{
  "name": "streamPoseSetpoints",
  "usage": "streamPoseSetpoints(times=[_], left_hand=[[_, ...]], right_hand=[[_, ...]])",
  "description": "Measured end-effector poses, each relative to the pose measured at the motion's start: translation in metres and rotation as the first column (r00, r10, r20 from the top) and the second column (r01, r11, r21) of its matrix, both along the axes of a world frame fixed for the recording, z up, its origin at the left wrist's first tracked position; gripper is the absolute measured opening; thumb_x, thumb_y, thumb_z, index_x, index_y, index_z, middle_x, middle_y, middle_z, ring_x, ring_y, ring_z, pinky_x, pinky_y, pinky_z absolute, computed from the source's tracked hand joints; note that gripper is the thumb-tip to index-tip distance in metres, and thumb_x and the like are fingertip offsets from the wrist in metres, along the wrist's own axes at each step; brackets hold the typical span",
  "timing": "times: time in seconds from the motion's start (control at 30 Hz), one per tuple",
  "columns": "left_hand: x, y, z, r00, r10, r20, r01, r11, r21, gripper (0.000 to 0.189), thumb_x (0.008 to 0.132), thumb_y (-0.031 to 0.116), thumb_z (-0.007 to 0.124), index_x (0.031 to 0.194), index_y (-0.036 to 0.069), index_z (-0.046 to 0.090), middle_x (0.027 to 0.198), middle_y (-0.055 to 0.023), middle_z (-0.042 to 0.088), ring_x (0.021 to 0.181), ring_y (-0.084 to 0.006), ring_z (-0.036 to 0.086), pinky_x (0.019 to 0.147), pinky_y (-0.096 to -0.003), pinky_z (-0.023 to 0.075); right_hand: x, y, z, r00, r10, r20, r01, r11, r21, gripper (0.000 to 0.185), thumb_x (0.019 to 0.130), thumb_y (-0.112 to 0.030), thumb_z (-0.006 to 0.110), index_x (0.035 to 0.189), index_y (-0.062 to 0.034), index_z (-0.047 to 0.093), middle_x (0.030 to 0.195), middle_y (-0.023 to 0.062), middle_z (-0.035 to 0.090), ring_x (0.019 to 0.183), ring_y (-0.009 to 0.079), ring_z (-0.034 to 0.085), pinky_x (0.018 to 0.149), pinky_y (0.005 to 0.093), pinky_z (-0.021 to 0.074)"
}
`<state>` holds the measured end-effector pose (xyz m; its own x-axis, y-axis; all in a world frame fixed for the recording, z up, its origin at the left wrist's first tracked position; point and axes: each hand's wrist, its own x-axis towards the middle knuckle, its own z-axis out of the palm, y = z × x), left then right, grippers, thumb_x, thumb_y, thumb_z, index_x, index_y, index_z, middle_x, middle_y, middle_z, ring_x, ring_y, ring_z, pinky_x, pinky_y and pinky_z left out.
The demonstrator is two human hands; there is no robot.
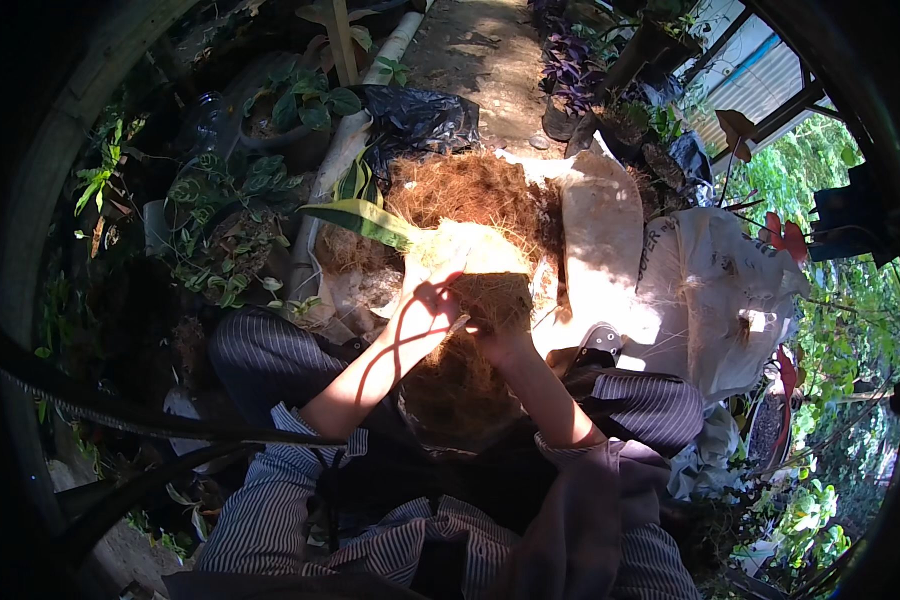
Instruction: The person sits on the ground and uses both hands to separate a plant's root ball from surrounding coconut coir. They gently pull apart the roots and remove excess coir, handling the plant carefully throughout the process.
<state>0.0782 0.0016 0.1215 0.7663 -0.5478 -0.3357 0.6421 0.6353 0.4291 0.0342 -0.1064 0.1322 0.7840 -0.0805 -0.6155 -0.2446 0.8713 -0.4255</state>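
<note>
Brown coconut fibre in a bundle (487,251) is held before me, its upper part washed out by sunlight and its lower part in shade. My left hand (439,292) grips its left side, with the fingers partly lost in glare. Shadowed and partly hidden by the fibre, my right hand (501,341) holds the bundle from below. A broad green leaf with yellow edges (364,220), like a snake plant's, sticks out to the left from the bundle. Behind lies a large heap of loose coconut fibre (457,184). More fibre (457,382) sits between my legs.
White woven sacks (720,300) stand at the right, one bearing print. A black plastic bag (427,124) lies beyond the heap. Potted plants (300,105) line the left, beside a pale pipe-like edge (405,37). A dirt path (480,60) runs ahead, flanked by purple-leaved plants (568,52).
</note>
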Motion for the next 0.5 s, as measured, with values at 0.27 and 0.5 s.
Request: streamPoseSetpoints(times=[0.27, 0.5], left_hand=[[-0.005, 0.002, -0.014, 0.502, -0.56, 0.659, -0.444, 0.488, 0.752, 0.031, 0.085, 0.007, 0.04, 0.116, 0.003, 0.044, 0.066, -0.0059, 0.05, 0.053, -0.0107, 0.047, 0.052, -0.0222, 0.0365], [-0.004, 0.01, 0.022, 0.334, -0.853, 0.401, -0.477, 0.214, 0.852, 0.03, 0.08, 0.002, 0.043, 0.11, 0.006, 0.048, 0.084, -0.0112, 0.059, 0.073, -0.0198, 0.059, 0.069, -0.0262, 0.0449]], right_hand=[[-0.023, 0.029, 0.004, 0.96, 0.277, -0.035, -0.219, 0.671, -0.708, 0.037, 0.086, -0.032, 0.046, 0.06, -0.0054, 0.045, 0.043, -0.0017, 0.034, 0.034, 0.0082, 0.031, 0.033, 0.0244, 0.0252], [-0.02, -0.002, 0.065, 0.904, 0.428, 0.0, -0.041, 0.086, -0.995, 0.04, 0.086, -0.023, 0.046, 0.055, 0.0032, 0.049, 0.04, 0.0084, 0.036, 0.036, 0.0087, 0.033, 0.037, 0.0289, 0.0273]])
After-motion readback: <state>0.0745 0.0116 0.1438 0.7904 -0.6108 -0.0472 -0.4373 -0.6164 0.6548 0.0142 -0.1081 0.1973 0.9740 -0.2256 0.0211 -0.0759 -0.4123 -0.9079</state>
